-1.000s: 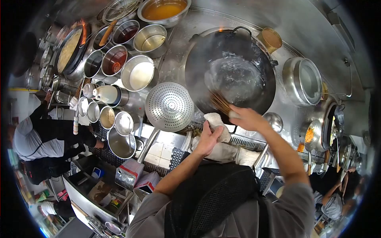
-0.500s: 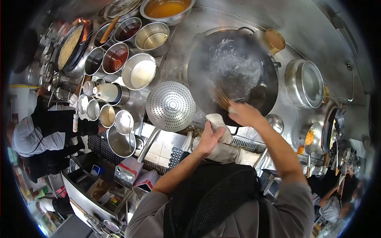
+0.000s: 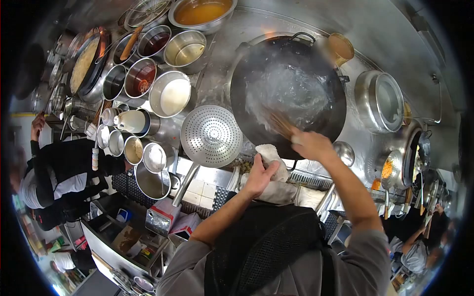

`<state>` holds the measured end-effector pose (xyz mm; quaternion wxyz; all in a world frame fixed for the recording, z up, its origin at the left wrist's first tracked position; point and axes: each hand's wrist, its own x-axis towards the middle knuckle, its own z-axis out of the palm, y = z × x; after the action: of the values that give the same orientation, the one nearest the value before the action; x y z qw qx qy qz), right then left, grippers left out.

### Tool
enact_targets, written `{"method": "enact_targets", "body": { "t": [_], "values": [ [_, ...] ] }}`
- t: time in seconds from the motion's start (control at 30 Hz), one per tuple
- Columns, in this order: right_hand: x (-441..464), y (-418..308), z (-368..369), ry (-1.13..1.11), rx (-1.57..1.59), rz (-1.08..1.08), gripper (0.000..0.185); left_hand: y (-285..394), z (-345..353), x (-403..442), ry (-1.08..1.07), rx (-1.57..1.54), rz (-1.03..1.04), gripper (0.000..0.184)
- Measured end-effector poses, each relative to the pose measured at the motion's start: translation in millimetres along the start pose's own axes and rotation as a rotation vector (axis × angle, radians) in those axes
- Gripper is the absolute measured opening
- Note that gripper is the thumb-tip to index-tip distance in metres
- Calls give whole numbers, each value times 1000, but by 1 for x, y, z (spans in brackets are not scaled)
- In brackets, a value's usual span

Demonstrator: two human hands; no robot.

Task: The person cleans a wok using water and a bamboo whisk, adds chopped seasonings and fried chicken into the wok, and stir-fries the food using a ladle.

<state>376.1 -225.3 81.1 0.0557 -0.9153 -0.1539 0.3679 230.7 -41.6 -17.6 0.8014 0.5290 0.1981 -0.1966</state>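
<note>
Brush [image 3: 281, 125] is looking light, stiff, best held at its near end, where right hand [image 3: 313, 146] is gripping; left hand [image 3: 261, 176] is pinching soft cloth [image 3: 274, 160].

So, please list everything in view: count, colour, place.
Wok: one, black, centre-right
Brush: one, brown, in the wok
Cloth: one, white, near the wok
Strainer: one, silver, left of the wok
Ladle: one, silver, right of the brush
Pot: seemingly one, silver, right of the wok
Container: one, tan, beyond the wok
Bowls: many, silver, upper left
Other people: at least two, grey-black clothes, both sides
Rest: too small or unclear
Left hand: one, bare, holding cloth
Right hand: one, bare, holding brush
</note>
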Motion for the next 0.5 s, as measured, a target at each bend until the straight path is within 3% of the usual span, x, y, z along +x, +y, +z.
{"method": "enact_targets", "body": {
  "t": [0.1, 0.13, 0.2, 0.3, 0.37, 0.4, 0.47, 0.5],
  "values": [
    [15, 89, -13, 26, -370, 161, 51, -3, -1, 1, -3, -13, -1, 55],
    [37, 111, -23, 221, -350, 248, 50, -1, -2, 3, 6, -12, 4, 55],
    [94, 102, -53, 372, -191, 241, 51, 2, 0, 0, -11, 3, 0, 56],
    [135, 34, -28, 420, 122, -12, 57, -1, 0, 2, -8, 7, -16, 58],
    [117, -1, 0, 318, 292, -54, 66, -7, -2, 1, 4, 37, -18, 61],
    [112, 7, 30, 447, 341, -250, 71, -7, -1, 3, 18, 59, -11, 65],
    [43, -5, 4, -72, 719, -111, 77, -6, 5, -3, 23, -40, -21, 69],
    [18, 4, -4, -37, 636, -153, 76, -5, 7, -6, 30, -141, -37, 72]
  ]
}}
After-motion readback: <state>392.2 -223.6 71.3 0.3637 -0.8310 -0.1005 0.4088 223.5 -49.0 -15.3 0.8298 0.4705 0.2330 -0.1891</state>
